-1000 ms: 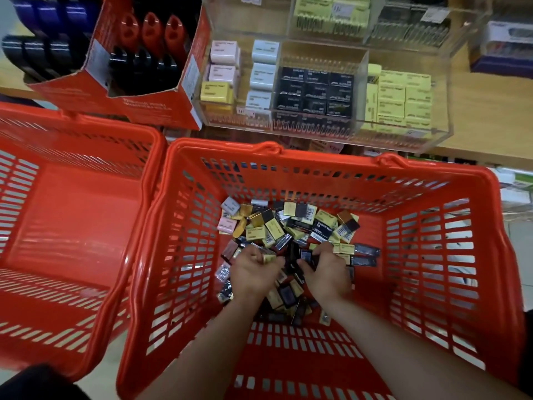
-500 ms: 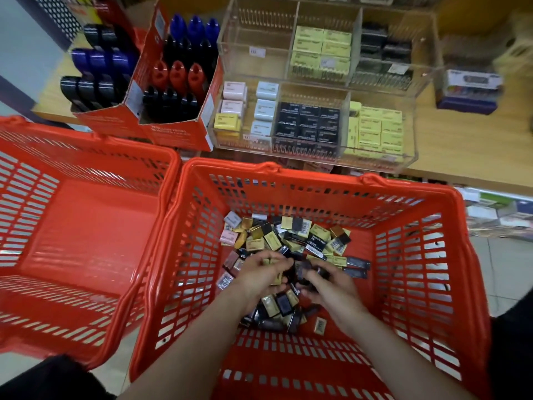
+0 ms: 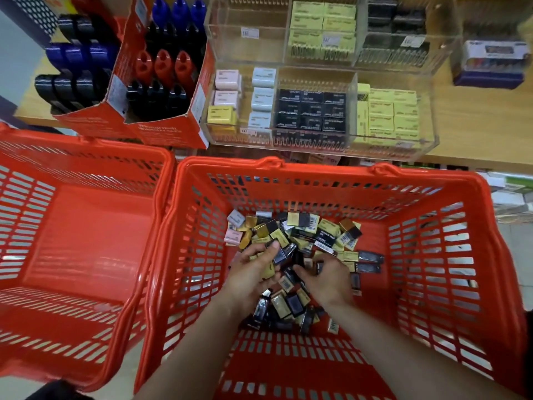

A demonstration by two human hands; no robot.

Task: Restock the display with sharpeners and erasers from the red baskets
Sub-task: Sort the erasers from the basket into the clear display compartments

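A red basket point(image 3: 450, 255) in front of me holds a heap of small wrapped erasers point(image 3: 305, 232), black, yellow, pink and grey. Both my hands are down in the heap. My left hand point(image 3: 253, 272) holds a few erasers, black and yellow ones, in its curled fingers. My right hand point(image 3: 328, 278) is curled over the pile beside it, fingers on dark erasers; what it grips is hidden. Above the basket stands the clear acrylic display point(image 3: 389, 145) with rows of erasers. Left of it, red cardboard boxes point(image 3: 161, 131) carry blue, red and black sharpeners.
A second red basket point(image 3: 86, 241) stands at the left with nothing in it. The display's upper left compartment point(image 3: 248, 33) has no stock. A wooden shelf point(image 3: 484, 131) runs under the display, with a boxed item at the far right.
My left hand has lifted slightly with erasers gathered in it. My right hand has shifted a little right in the pile. The view has tilted up, showing more of the shelf.
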